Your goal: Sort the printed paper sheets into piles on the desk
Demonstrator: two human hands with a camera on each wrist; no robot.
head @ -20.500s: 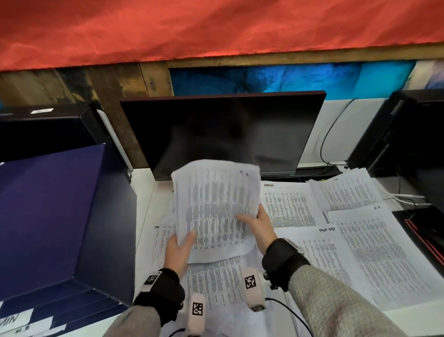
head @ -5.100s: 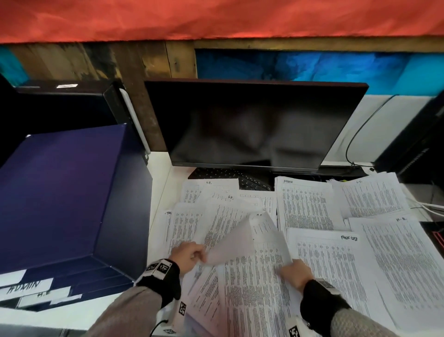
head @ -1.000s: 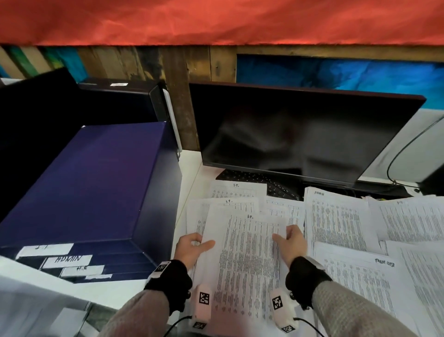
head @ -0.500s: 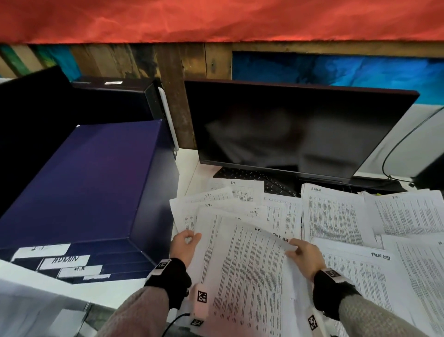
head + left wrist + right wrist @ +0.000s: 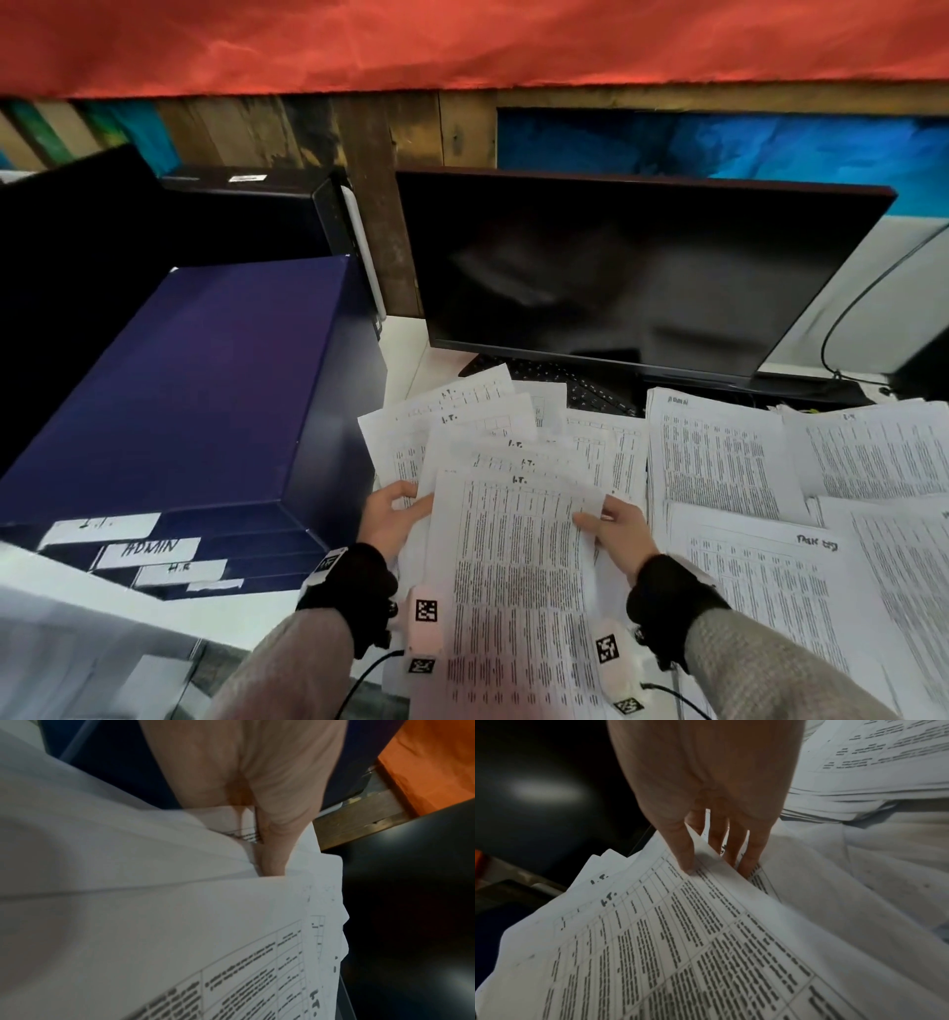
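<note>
A fanned stack of printed sheets (image 5: pixel 513 565) marked "I.T." is held between both hands at the desk's front. My left hand (image 5: pixel 411 501) grips its left edge, and in the left wrist view a finger (image 5: pixel 272 852) is tucked between the sheets (image 5: pixel 154 923). My right hand (image 5: pixel 598 514) pinches the right edge. In the right wrist view the thumb (image 5: pixel 684 852) lies on the top sheet (image 5: pixel 706 943) with the other fingers under it. More I.T. sheets (image 5: pixel 462 411) spread out behind the held stack.
Other paper piles (image 5: pixel 719 452) (image 5: pixel 873 452) (image 5: pixel 760 575) cover the desk to the right. A dark blue labelled drawer box (image 5: pixel 179 411) stands close on the left. A dark monitor (image 5: pixel 616 267) and a keyboard (image 5: pixel 554 380) are behind the papers.
A second ago the top sheets lay flat with a hand at each side. Both hands have since taken hold of the edges and the stack has fanned out toward the left.
</note>
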